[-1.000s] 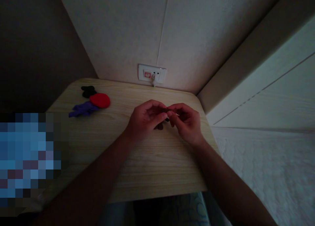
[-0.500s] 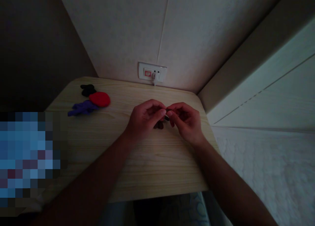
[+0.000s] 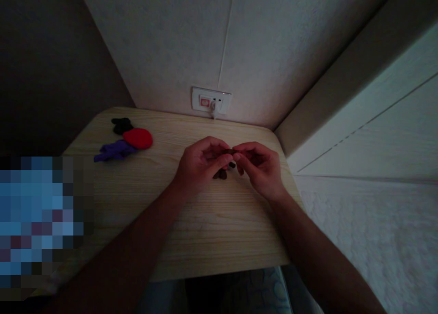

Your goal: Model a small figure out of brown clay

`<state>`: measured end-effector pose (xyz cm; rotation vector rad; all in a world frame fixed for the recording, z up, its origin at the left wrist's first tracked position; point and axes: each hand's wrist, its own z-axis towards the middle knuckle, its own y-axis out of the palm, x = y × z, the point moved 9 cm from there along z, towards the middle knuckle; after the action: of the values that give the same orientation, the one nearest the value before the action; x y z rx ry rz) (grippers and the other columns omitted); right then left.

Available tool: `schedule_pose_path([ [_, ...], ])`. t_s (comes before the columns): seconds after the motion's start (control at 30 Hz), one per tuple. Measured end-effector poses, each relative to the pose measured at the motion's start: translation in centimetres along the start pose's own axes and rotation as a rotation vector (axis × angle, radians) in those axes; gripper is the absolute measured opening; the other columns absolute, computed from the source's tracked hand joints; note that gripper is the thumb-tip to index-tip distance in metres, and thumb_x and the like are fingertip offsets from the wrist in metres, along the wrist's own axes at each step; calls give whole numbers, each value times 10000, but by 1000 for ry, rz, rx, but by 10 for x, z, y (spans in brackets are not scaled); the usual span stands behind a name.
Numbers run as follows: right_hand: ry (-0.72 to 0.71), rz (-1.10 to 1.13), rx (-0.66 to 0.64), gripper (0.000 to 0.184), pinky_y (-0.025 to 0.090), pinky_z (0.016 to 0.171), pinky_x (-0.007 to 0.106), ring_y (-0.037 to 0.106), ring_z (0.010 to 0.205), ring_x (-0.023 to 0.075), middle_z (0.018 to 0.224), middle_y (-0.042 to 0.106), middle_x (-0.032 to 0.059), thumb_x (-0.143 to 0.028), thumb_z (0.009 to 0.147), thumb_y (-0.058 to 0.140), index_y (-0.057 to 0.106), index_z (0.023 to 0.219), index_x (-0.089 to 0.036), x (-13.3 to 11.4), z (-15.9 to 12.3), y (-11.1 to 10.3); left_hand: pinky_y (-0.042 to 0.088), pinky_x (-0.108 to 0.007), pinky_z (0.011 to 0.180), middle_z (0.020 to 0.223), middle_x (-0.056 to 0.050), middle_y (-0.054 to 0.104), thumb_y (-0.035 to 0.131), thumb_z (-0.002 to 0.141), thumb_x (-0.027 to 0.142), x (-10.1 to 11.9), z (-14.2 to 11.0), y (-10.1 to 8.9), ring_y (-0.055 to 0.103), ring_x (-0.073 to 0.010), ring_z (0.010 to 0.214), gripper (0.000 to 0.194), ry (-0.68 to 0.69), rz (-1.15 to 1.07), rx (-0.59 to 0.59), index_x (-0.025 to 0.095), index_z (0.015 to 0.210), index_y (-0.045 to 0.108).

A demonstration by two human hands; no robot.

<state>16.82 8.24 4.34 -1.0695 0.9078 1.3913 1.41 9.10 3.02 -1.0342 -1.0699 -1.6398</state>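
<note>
Between the fingertips of both hands is a small, thin piece of dark brown modelling clay (image 3: 232, 152). My left hand (image 3: 200, 163) pinches its left end with thumb and forefinger. At the other end, my right hand (image 3: 263, 169) pinches it the same way, the two hands almost touching. Small brown lumps (image 3: 222, 174) lie on the table just below the fingers, partly covered by my left hand. A tiny black piece (image 3: 232, 164) with something pale beside it shows between the hands; its exact shape is hard to make out.
On the far left of the wooden table (image 3: 205, 232) lie a flat red lump (image 3: 138, 138), a purple lump (image 3: 116, 150) and a black lump (image 3: 122, 125), close together. A wall socket (image 3: 211, 101) with a plug sits behind the table. A blurred-out patch covers the lower left.
The fingertips have drawn slightly apart, and more of the brown piece shows between them. The lumps on the table stay where they were.
</note>
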Motion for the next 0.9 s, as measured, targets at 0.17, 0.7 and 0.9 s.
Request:
schedule_pose_path([
  [0.17, -16, 22, -21, 281, 497, 500, 273, 588, 584, 121, 766, 722, 3, -439, 838, 903, 782, 983, -231, -3, 0, 1, 620, -289, 634, 817, -26, 788, 894, 794, 355, -3, 0, 2, 740, -161, 670, 319, -19, -30, -22, 185, 1029, 762],
  [0.7, -65, -70, 23, 208, 446, 502, 266, 556, 553, 107, 700, 686, -14, -376, 857, 882, 802, 974, -224, -5, -1, -6, 644, -306, 680, 847, -65, 820, 913, 773, 338, -5, 0, -2, 769, -177, 704, 292, -44, -18, 12, 156, 973, 804],
  [0.9, -58, -79, 12, 279, 457, 486, 252, 576, 548, 102, 725, 730, -6, -409, 800, 928, 799, 961, -221, -3, 0, -4, 617, -282, 593, 803, -72, 819, 895, 780, 341, -5, -1, -5, 751, -177, 653, 269, -53, 19, 46, 139, 943, 827],
])
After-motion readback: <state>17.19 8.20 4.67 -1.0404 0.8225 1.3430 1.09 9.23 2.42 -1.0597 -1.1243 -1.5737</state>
